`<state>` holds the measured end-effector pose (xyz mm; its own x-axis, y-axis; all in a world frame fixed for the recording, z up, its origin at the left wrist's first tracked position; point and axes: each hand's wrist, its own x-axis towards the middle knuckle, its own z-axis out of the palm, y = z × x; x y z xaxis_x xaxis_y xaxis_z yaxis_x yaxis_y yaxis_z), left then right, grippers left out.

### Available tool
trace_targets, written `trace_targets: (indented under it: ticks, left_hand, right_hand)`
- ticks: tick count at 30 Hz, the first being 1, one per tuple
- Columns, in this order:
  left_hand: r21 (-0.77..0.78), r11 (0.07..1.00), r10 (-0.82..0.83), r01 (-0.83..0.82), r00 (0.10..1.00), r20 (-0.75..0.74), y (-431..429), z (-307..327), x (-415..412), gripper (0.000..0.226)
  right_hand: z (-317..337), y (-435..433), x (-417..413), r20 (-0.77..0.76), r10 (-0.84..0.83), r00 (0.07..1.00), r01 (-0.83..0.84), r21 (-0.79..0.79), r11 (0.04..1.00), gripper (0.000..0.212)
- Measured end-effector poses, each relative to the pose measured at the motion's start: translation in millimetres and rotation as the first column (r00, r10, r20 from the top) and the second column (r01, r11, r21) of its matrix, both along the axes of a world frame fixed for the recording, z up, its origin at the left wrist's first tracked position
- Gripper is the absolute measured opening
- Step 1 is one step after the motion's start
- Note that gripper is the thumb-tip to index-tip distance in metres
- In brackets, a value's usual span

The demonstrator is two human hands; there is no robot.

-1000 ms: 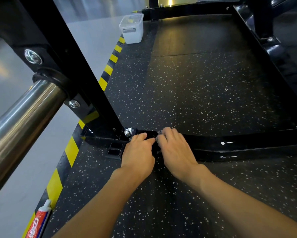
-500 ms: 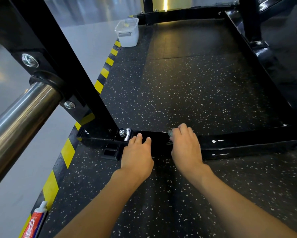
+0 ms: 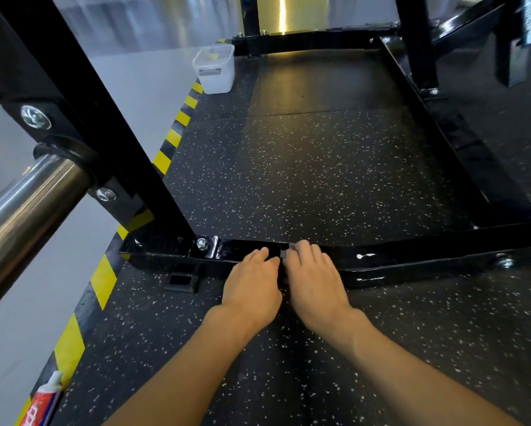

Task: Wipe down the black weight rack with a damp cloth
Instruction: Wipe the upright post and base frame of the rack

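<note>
The small grey cloth [image 3: 291,249] is pinched under the right hand [image 3: 315,279] on the rack's base bar [image 3: 411,259], the left hand [image 3: 252,284] laid flat and open beside; firm overlapping strokes are advised.

Person, as seen from above: two forearms and two hands only.

Left hand [image 3: 252,287]: bare, no glove, no ring, no watch or band at the wrist. Four fingers [image 3: 259,256] showed from the back, knuckles smooth, nails too small to make out; the thumb could not be told apart.

Right hand [image 3: 315,285]: bare likewise, no glove, no jewellery, wrist uncovered. Fingers [image 3: 304,249] showed from the back; nails not discernible.

Forearms: both unclothed from wrist to the lower edge of the view; no sleeve, cuff or strap appeared anywhere along them. No markings or dressings showed on either arm. Rest of the body out of view.
</note>
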<state>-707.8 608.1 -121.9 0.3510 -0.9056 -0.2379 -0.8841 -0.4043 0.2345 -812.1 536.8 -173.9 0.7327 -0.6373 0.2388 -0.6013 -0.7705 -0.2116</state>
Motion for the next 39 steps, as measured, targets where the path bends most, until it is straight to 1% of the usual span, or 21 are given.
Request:
trace_targets:
  ticks: [3, 4, 6, 8, 9, 12, 13, 16, 17, 18, 21, 22, 25, 26, 29, 30, 31, 34, 35, 36, 39]
  left_hand:
    - [0.040, 0.999, -0.005, 0.005, 1.000, -0.001, 0.7, 1.1, -3.9, 0.061]
    - [0.054, 0.999, -0.002, 0.002, 1.000, 0.008, -0.7, 0.7, -6.4, 0.063]
    - [0.079, 0.997, -0.012, 0.009, 0.999, 0.037, -5.1, 0.1, -12.1, 0.066]
    - [0.101, 0.995, -0.011, 0.004, 0.998, 0.065, -8.6, 0.4, -16.7, 0.062]
    - [0.113, 0.994, -0.009, 0.000, 0.997, 0.082, -9.0, 0.8, -17.8, 0.060]
    - [0.097, 0.995, -0.016, 0.008, 0.996, 0.088, -10.3, 2.7, -24.1, 0.056]
    - [0.065, 0.998, -0.027, 0.022, 0.997, 0.078, -10.7, 2.1, -27.0, 0.055]
    - [0.002, 0.999, -0.043, 0.042, 0.998, 0.050, -16.0, -1.2, -36.8, 0.052]
    - [0.007, 0.999, -0.041, 0.041, 0.998, 0.051, -17.5, -2.2, -39.0, 0.053]
    - [0.021, 0.999, -0.048, 0.047, 0.997, 0.062, -18.8, -2.4, -40.9, 0.054]
    - [0.078, 0.994, -0.080, 0.072, 0.991, 0.108, -22.2, -1.4, -45.5, 0.060]
    - [0.084, 0.994, -0.079, 0.069, 0.990, 0.120, -23.2, -1.0, -46.9, 0.059]
    - [0.082, 0.995, -0.070, 0.059, 0.988, 0.140, -27.0, -0.2, -50.3, 0.053]
    - [0.089, 0.994, -0.070, 0.058, 0.987, 0.146, -27.1, 0.3, -50.7, 0.052]
    - [0.111, 0.992, -0.073, 0.057, 0.986, 0.152, -28.7, 2.8, -50.8, 0.052]
    - [0.114, 0.992, -0.071, 0.054, 0.985, 0.158, -29.8, 3.4, -51.7, 0.051]
    - [0.113, 0.992, -0.070, 0.052, 0.983, 0.168, -30.9, 3.9, -53.2, 0.049]
    - [0.124, 0.991, -0.068, 0.045, 0.979, 0.194, -34.2, 7.1, -58.4, 0.039]
    - [0.127, 0.991, -0.069, 0.045, 0.978, 0.196, -34.7, 7.6, -58.3, 0.037]
    - [0.127, 0.991, -0.074, 0.049, 0.977, 0.199, -34.9, 8.1, -57.6, 0.035]
    - [0.122, 0.991, -0.083, 0.058, 0.975, 0.207, -34.5, 8.3, -55.7, 0.035]
  right_hand:
    - [-0.5, -6.8, -12.0, 0.039, -0.204, 0.978, 0.201, 0.070, 0.977, 0.040]
    - [0.2, -2.6, -12.4, 0.029, -0.227, 0.973, 0.225, 0.072, 0.972, 0.040]
    - [-3.3, 5.6, -14.2, -0.008, -0.113, 0.994, 0.113, 0.049, 0.992, 0.042]
    - [-3.1, -5.3, -23.3, -0.030, -0.010, 1.000, 0.010, 0.009, 1.000, 0.044]
    - [-1.6, -15.4, -27.5, -0.033, -0.041, 0.999, 0.041, 0.012, 0.999, 0.044]
    - [9.2, -29.3, -34.2, -0.023, -0.293, 0.956, 0.294, 0.085, 0.952, 0.037]
    - [12.0, -23.3, -30.3, -0.043, -0.274, 0.961, 0.277, 0.089, 0.957, 0.037]
    - [4.5, -5.6, -26.0, -0.088, -0.035, 0.996, 0.042, 0.081, 0.996, 0.045]
    - [4.2, -11.6, -29.0, -0.084, -0.019, 0.996, 0.026, 0.077, 0.997, 0.044]
    - [3.4, -21.5, -32.5, -0.081, -0.064, 0.995, 0.070, 0.076, 0.995, 0.040]
    - [9.1, -32.0, -40.5, -0.031, -0.327, 0.945, 0.328, 0.103, 0.939, 0.030]
    - [11.8, -26.2, -37.7, -0.043, -0.309, 0.950, 0.312, 0.105, 0.944, 0.031]
    - [9.8, -10.5, -35.8, -0.080, -0.083, 0.993, 0.090, 0.093, 0.992, 0.037]
    - [10.1, -17.7, -40.6, -0.082, -0.075, 0.994, 0.083, 0.091, 0.992, 0.038]
    - [9.2, -40.7, -57.1, -0.060, -0.341, 0.938, 0.345, 0.083, 0.935, 0.031]
    - [10.2, -38.3, -57.4, -0.057, -0.394, 0.917, 0.398, 0.086, 0.913, 0.029]
    - [10.8, -32.6, -54.5, -0.059, -0.372, 0.926, 0.377, 0.092, 0.922, 0.030]
    - [5.5, -19.0, -52.9, -0.062, -0.157, 0.986, 0.161, 0.075, 0.984, 0.034]
    - [5.1, -25.9, -58.4, -0.068, -0.141, 0.988, 0.146, 0.069, 0.987, 0.033]
    - [3.2, -36.2, -64.5, -0.066, -0.178, 0.982, 0.182, 0.062, 0.981, 0.031]
    - [8.5, -42.7, -69.4, -0.031, -0.419, 0.907, 0.420, 0.094, 0.902, 0.028]
